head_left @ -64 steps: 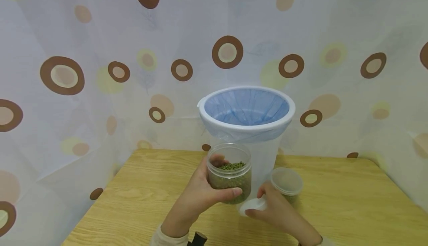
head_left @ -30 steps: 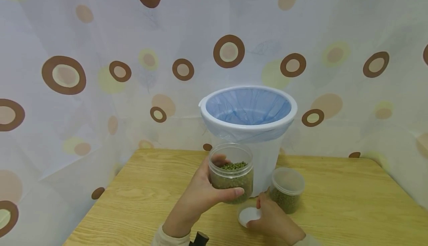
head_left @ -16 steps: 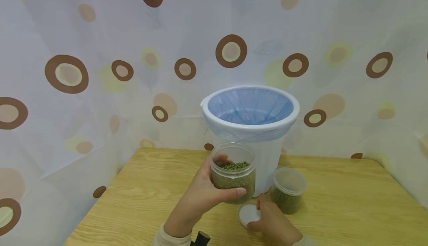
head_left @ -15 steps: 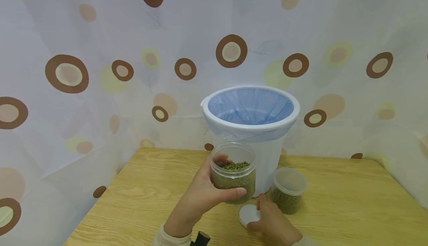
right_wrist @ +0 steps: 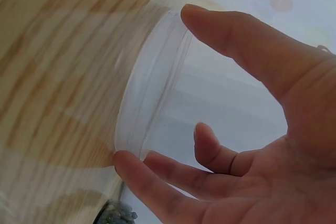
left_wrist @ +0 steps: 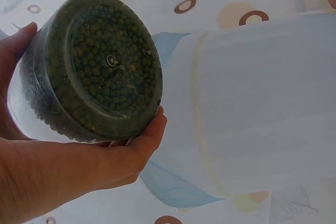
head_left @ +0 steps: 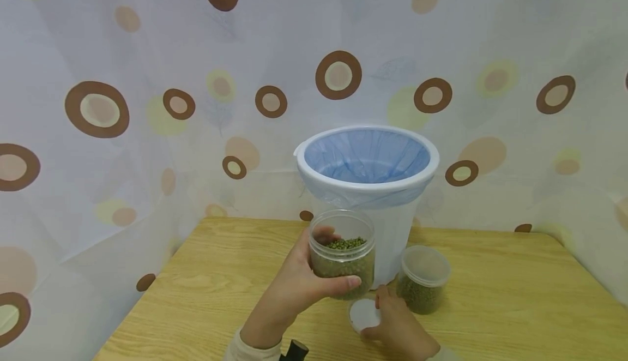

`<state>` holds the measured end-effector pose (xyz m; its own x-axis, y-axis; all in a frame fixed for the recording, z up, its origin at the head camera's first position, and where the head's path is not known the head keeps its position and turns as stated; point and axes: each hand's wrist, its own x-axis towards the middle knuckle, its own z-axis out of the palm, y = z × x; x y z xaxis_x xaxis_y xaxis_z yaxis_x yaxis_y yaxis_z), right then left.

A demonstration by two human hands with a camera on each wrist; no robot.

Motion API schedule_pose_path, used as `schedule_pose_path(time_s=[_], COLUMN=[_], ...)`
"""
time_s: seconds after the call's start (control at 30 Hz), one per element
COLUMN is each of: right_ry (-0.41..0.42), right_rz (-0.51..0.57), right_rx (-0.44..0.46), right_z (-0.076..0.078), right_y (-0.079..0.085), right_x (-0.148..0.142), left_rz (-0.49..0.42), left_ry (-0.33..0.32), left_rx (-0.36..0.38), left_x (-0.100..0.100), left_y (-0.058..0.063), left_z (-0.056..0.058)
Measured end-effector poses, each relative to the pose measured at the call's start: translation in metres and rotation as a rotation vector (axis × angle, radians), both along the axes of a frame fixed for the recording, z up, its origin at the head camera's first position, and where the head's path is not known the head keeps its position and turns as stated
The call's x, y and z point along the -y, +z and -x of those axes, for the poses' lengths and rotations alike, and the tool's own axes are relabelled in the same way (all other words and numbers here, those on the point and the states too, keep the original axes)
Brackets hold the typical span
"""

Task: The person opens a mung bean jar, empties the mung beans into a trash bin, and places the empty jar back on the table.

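Observation:
My left hand grips a clear open-topped plastic jar partly filled with green mung beans, held up off the table. In the left wrist view the jar's bottom faces the camera, with beans showing through it. My right hand pinches a round whitish jar lid by its edge, low at the tabletop. The right wrist view shows the thumb and fingertips on opposite sides of the lid. Just beyond my right hand stands a second clear jar with greenish contents in its lower part.
A white bin lined with a blue plastic bag stands behind the jars. The wooden table reaches back to a cloth patterned with brown circles. A dark strap mount sits at my left wrist.
My right hand has lowered the lid from a tilted hold to lie flat at the tabletop, moving slightly toward me. The left hand and its jar have barely moved.

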<state>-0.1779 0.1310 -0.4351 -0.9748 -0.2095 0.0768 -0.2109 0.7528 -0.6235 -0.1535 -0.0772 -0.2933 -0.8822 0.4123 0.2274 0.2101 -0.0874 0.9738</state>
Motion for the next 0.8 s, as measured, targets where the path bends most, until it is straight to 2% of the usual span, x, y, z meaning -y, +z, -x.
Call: schedule_pose_path(time_s=[0.47,0.8], right_ry=[0.005,0.043], right_rz=[-0.075,-0.077], right_rx=[-0.049,-0.016], right_z=[-0.005,-0.01], right_y=[0.002,0.022], right_x=[0.001,-0.006], left_rz=[0.002,0.004], left_ry=[0.003,0.002], left_rx=[0.005,0.007], left_x=[0.0,0.002], left_y=[-0.001,-0.001], left_z=[0.001,0.001])
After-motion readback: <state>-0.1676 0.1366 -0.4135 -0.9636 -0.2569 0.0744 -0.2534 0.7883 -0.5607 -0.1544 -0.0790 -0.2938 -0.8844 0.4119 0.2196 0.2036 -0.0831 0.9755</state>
